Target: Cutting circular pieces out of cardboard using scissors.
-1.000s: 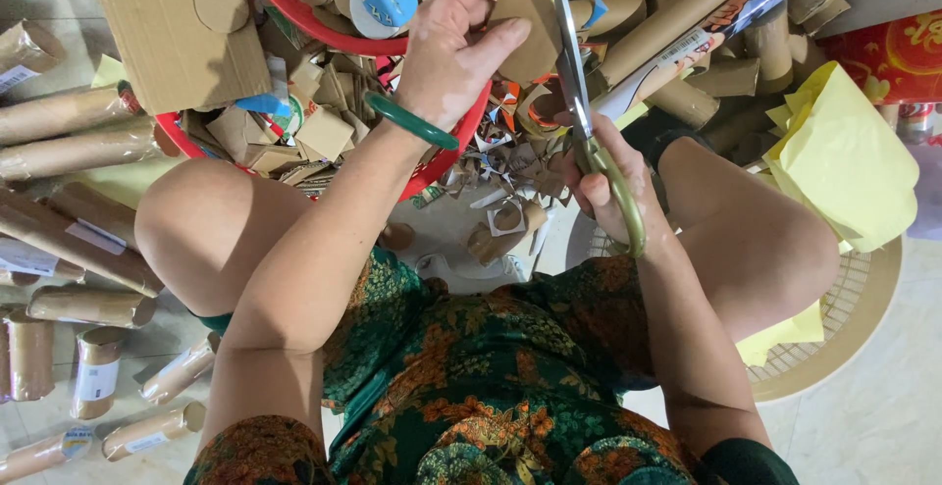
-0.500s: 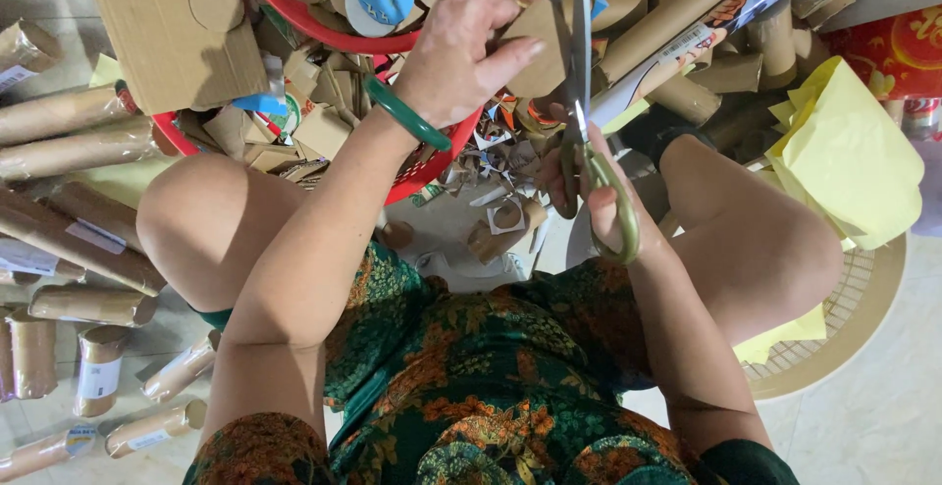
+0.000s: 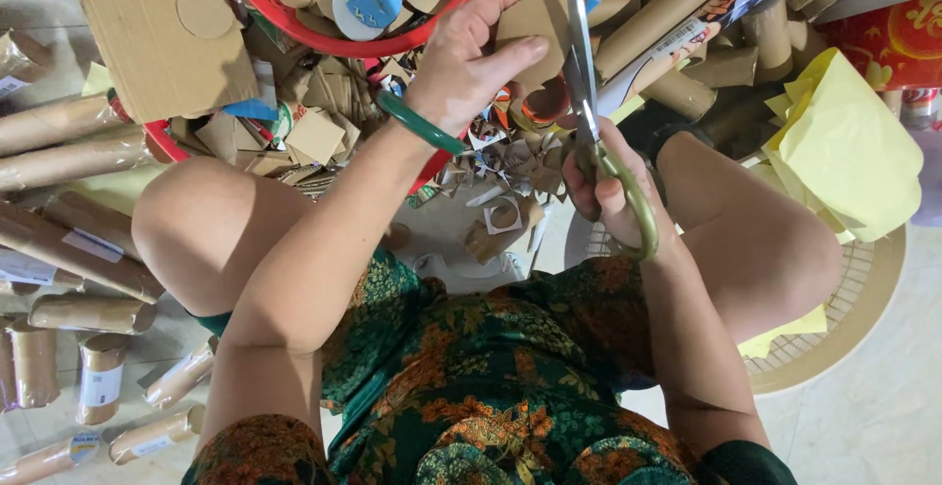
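With the left hand (image 3: 471, 63) pinching the cardboard (image 3: 535, 24) just above the scissors (image 3: 589, 102) gripped by the right hand (image 3: 613, 186), those fingertips risk a nick beside the blades.

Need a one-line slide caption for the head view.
Left hand holds a brown cardboard piece while right hand cuts it with green-handled scissors above a red plastic basket.

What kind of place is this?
Probably a home craft spot on a tiled floor: cardboard tubes lie around, a red basket holds cut cardboard circles, and scraps lie near the scissors.
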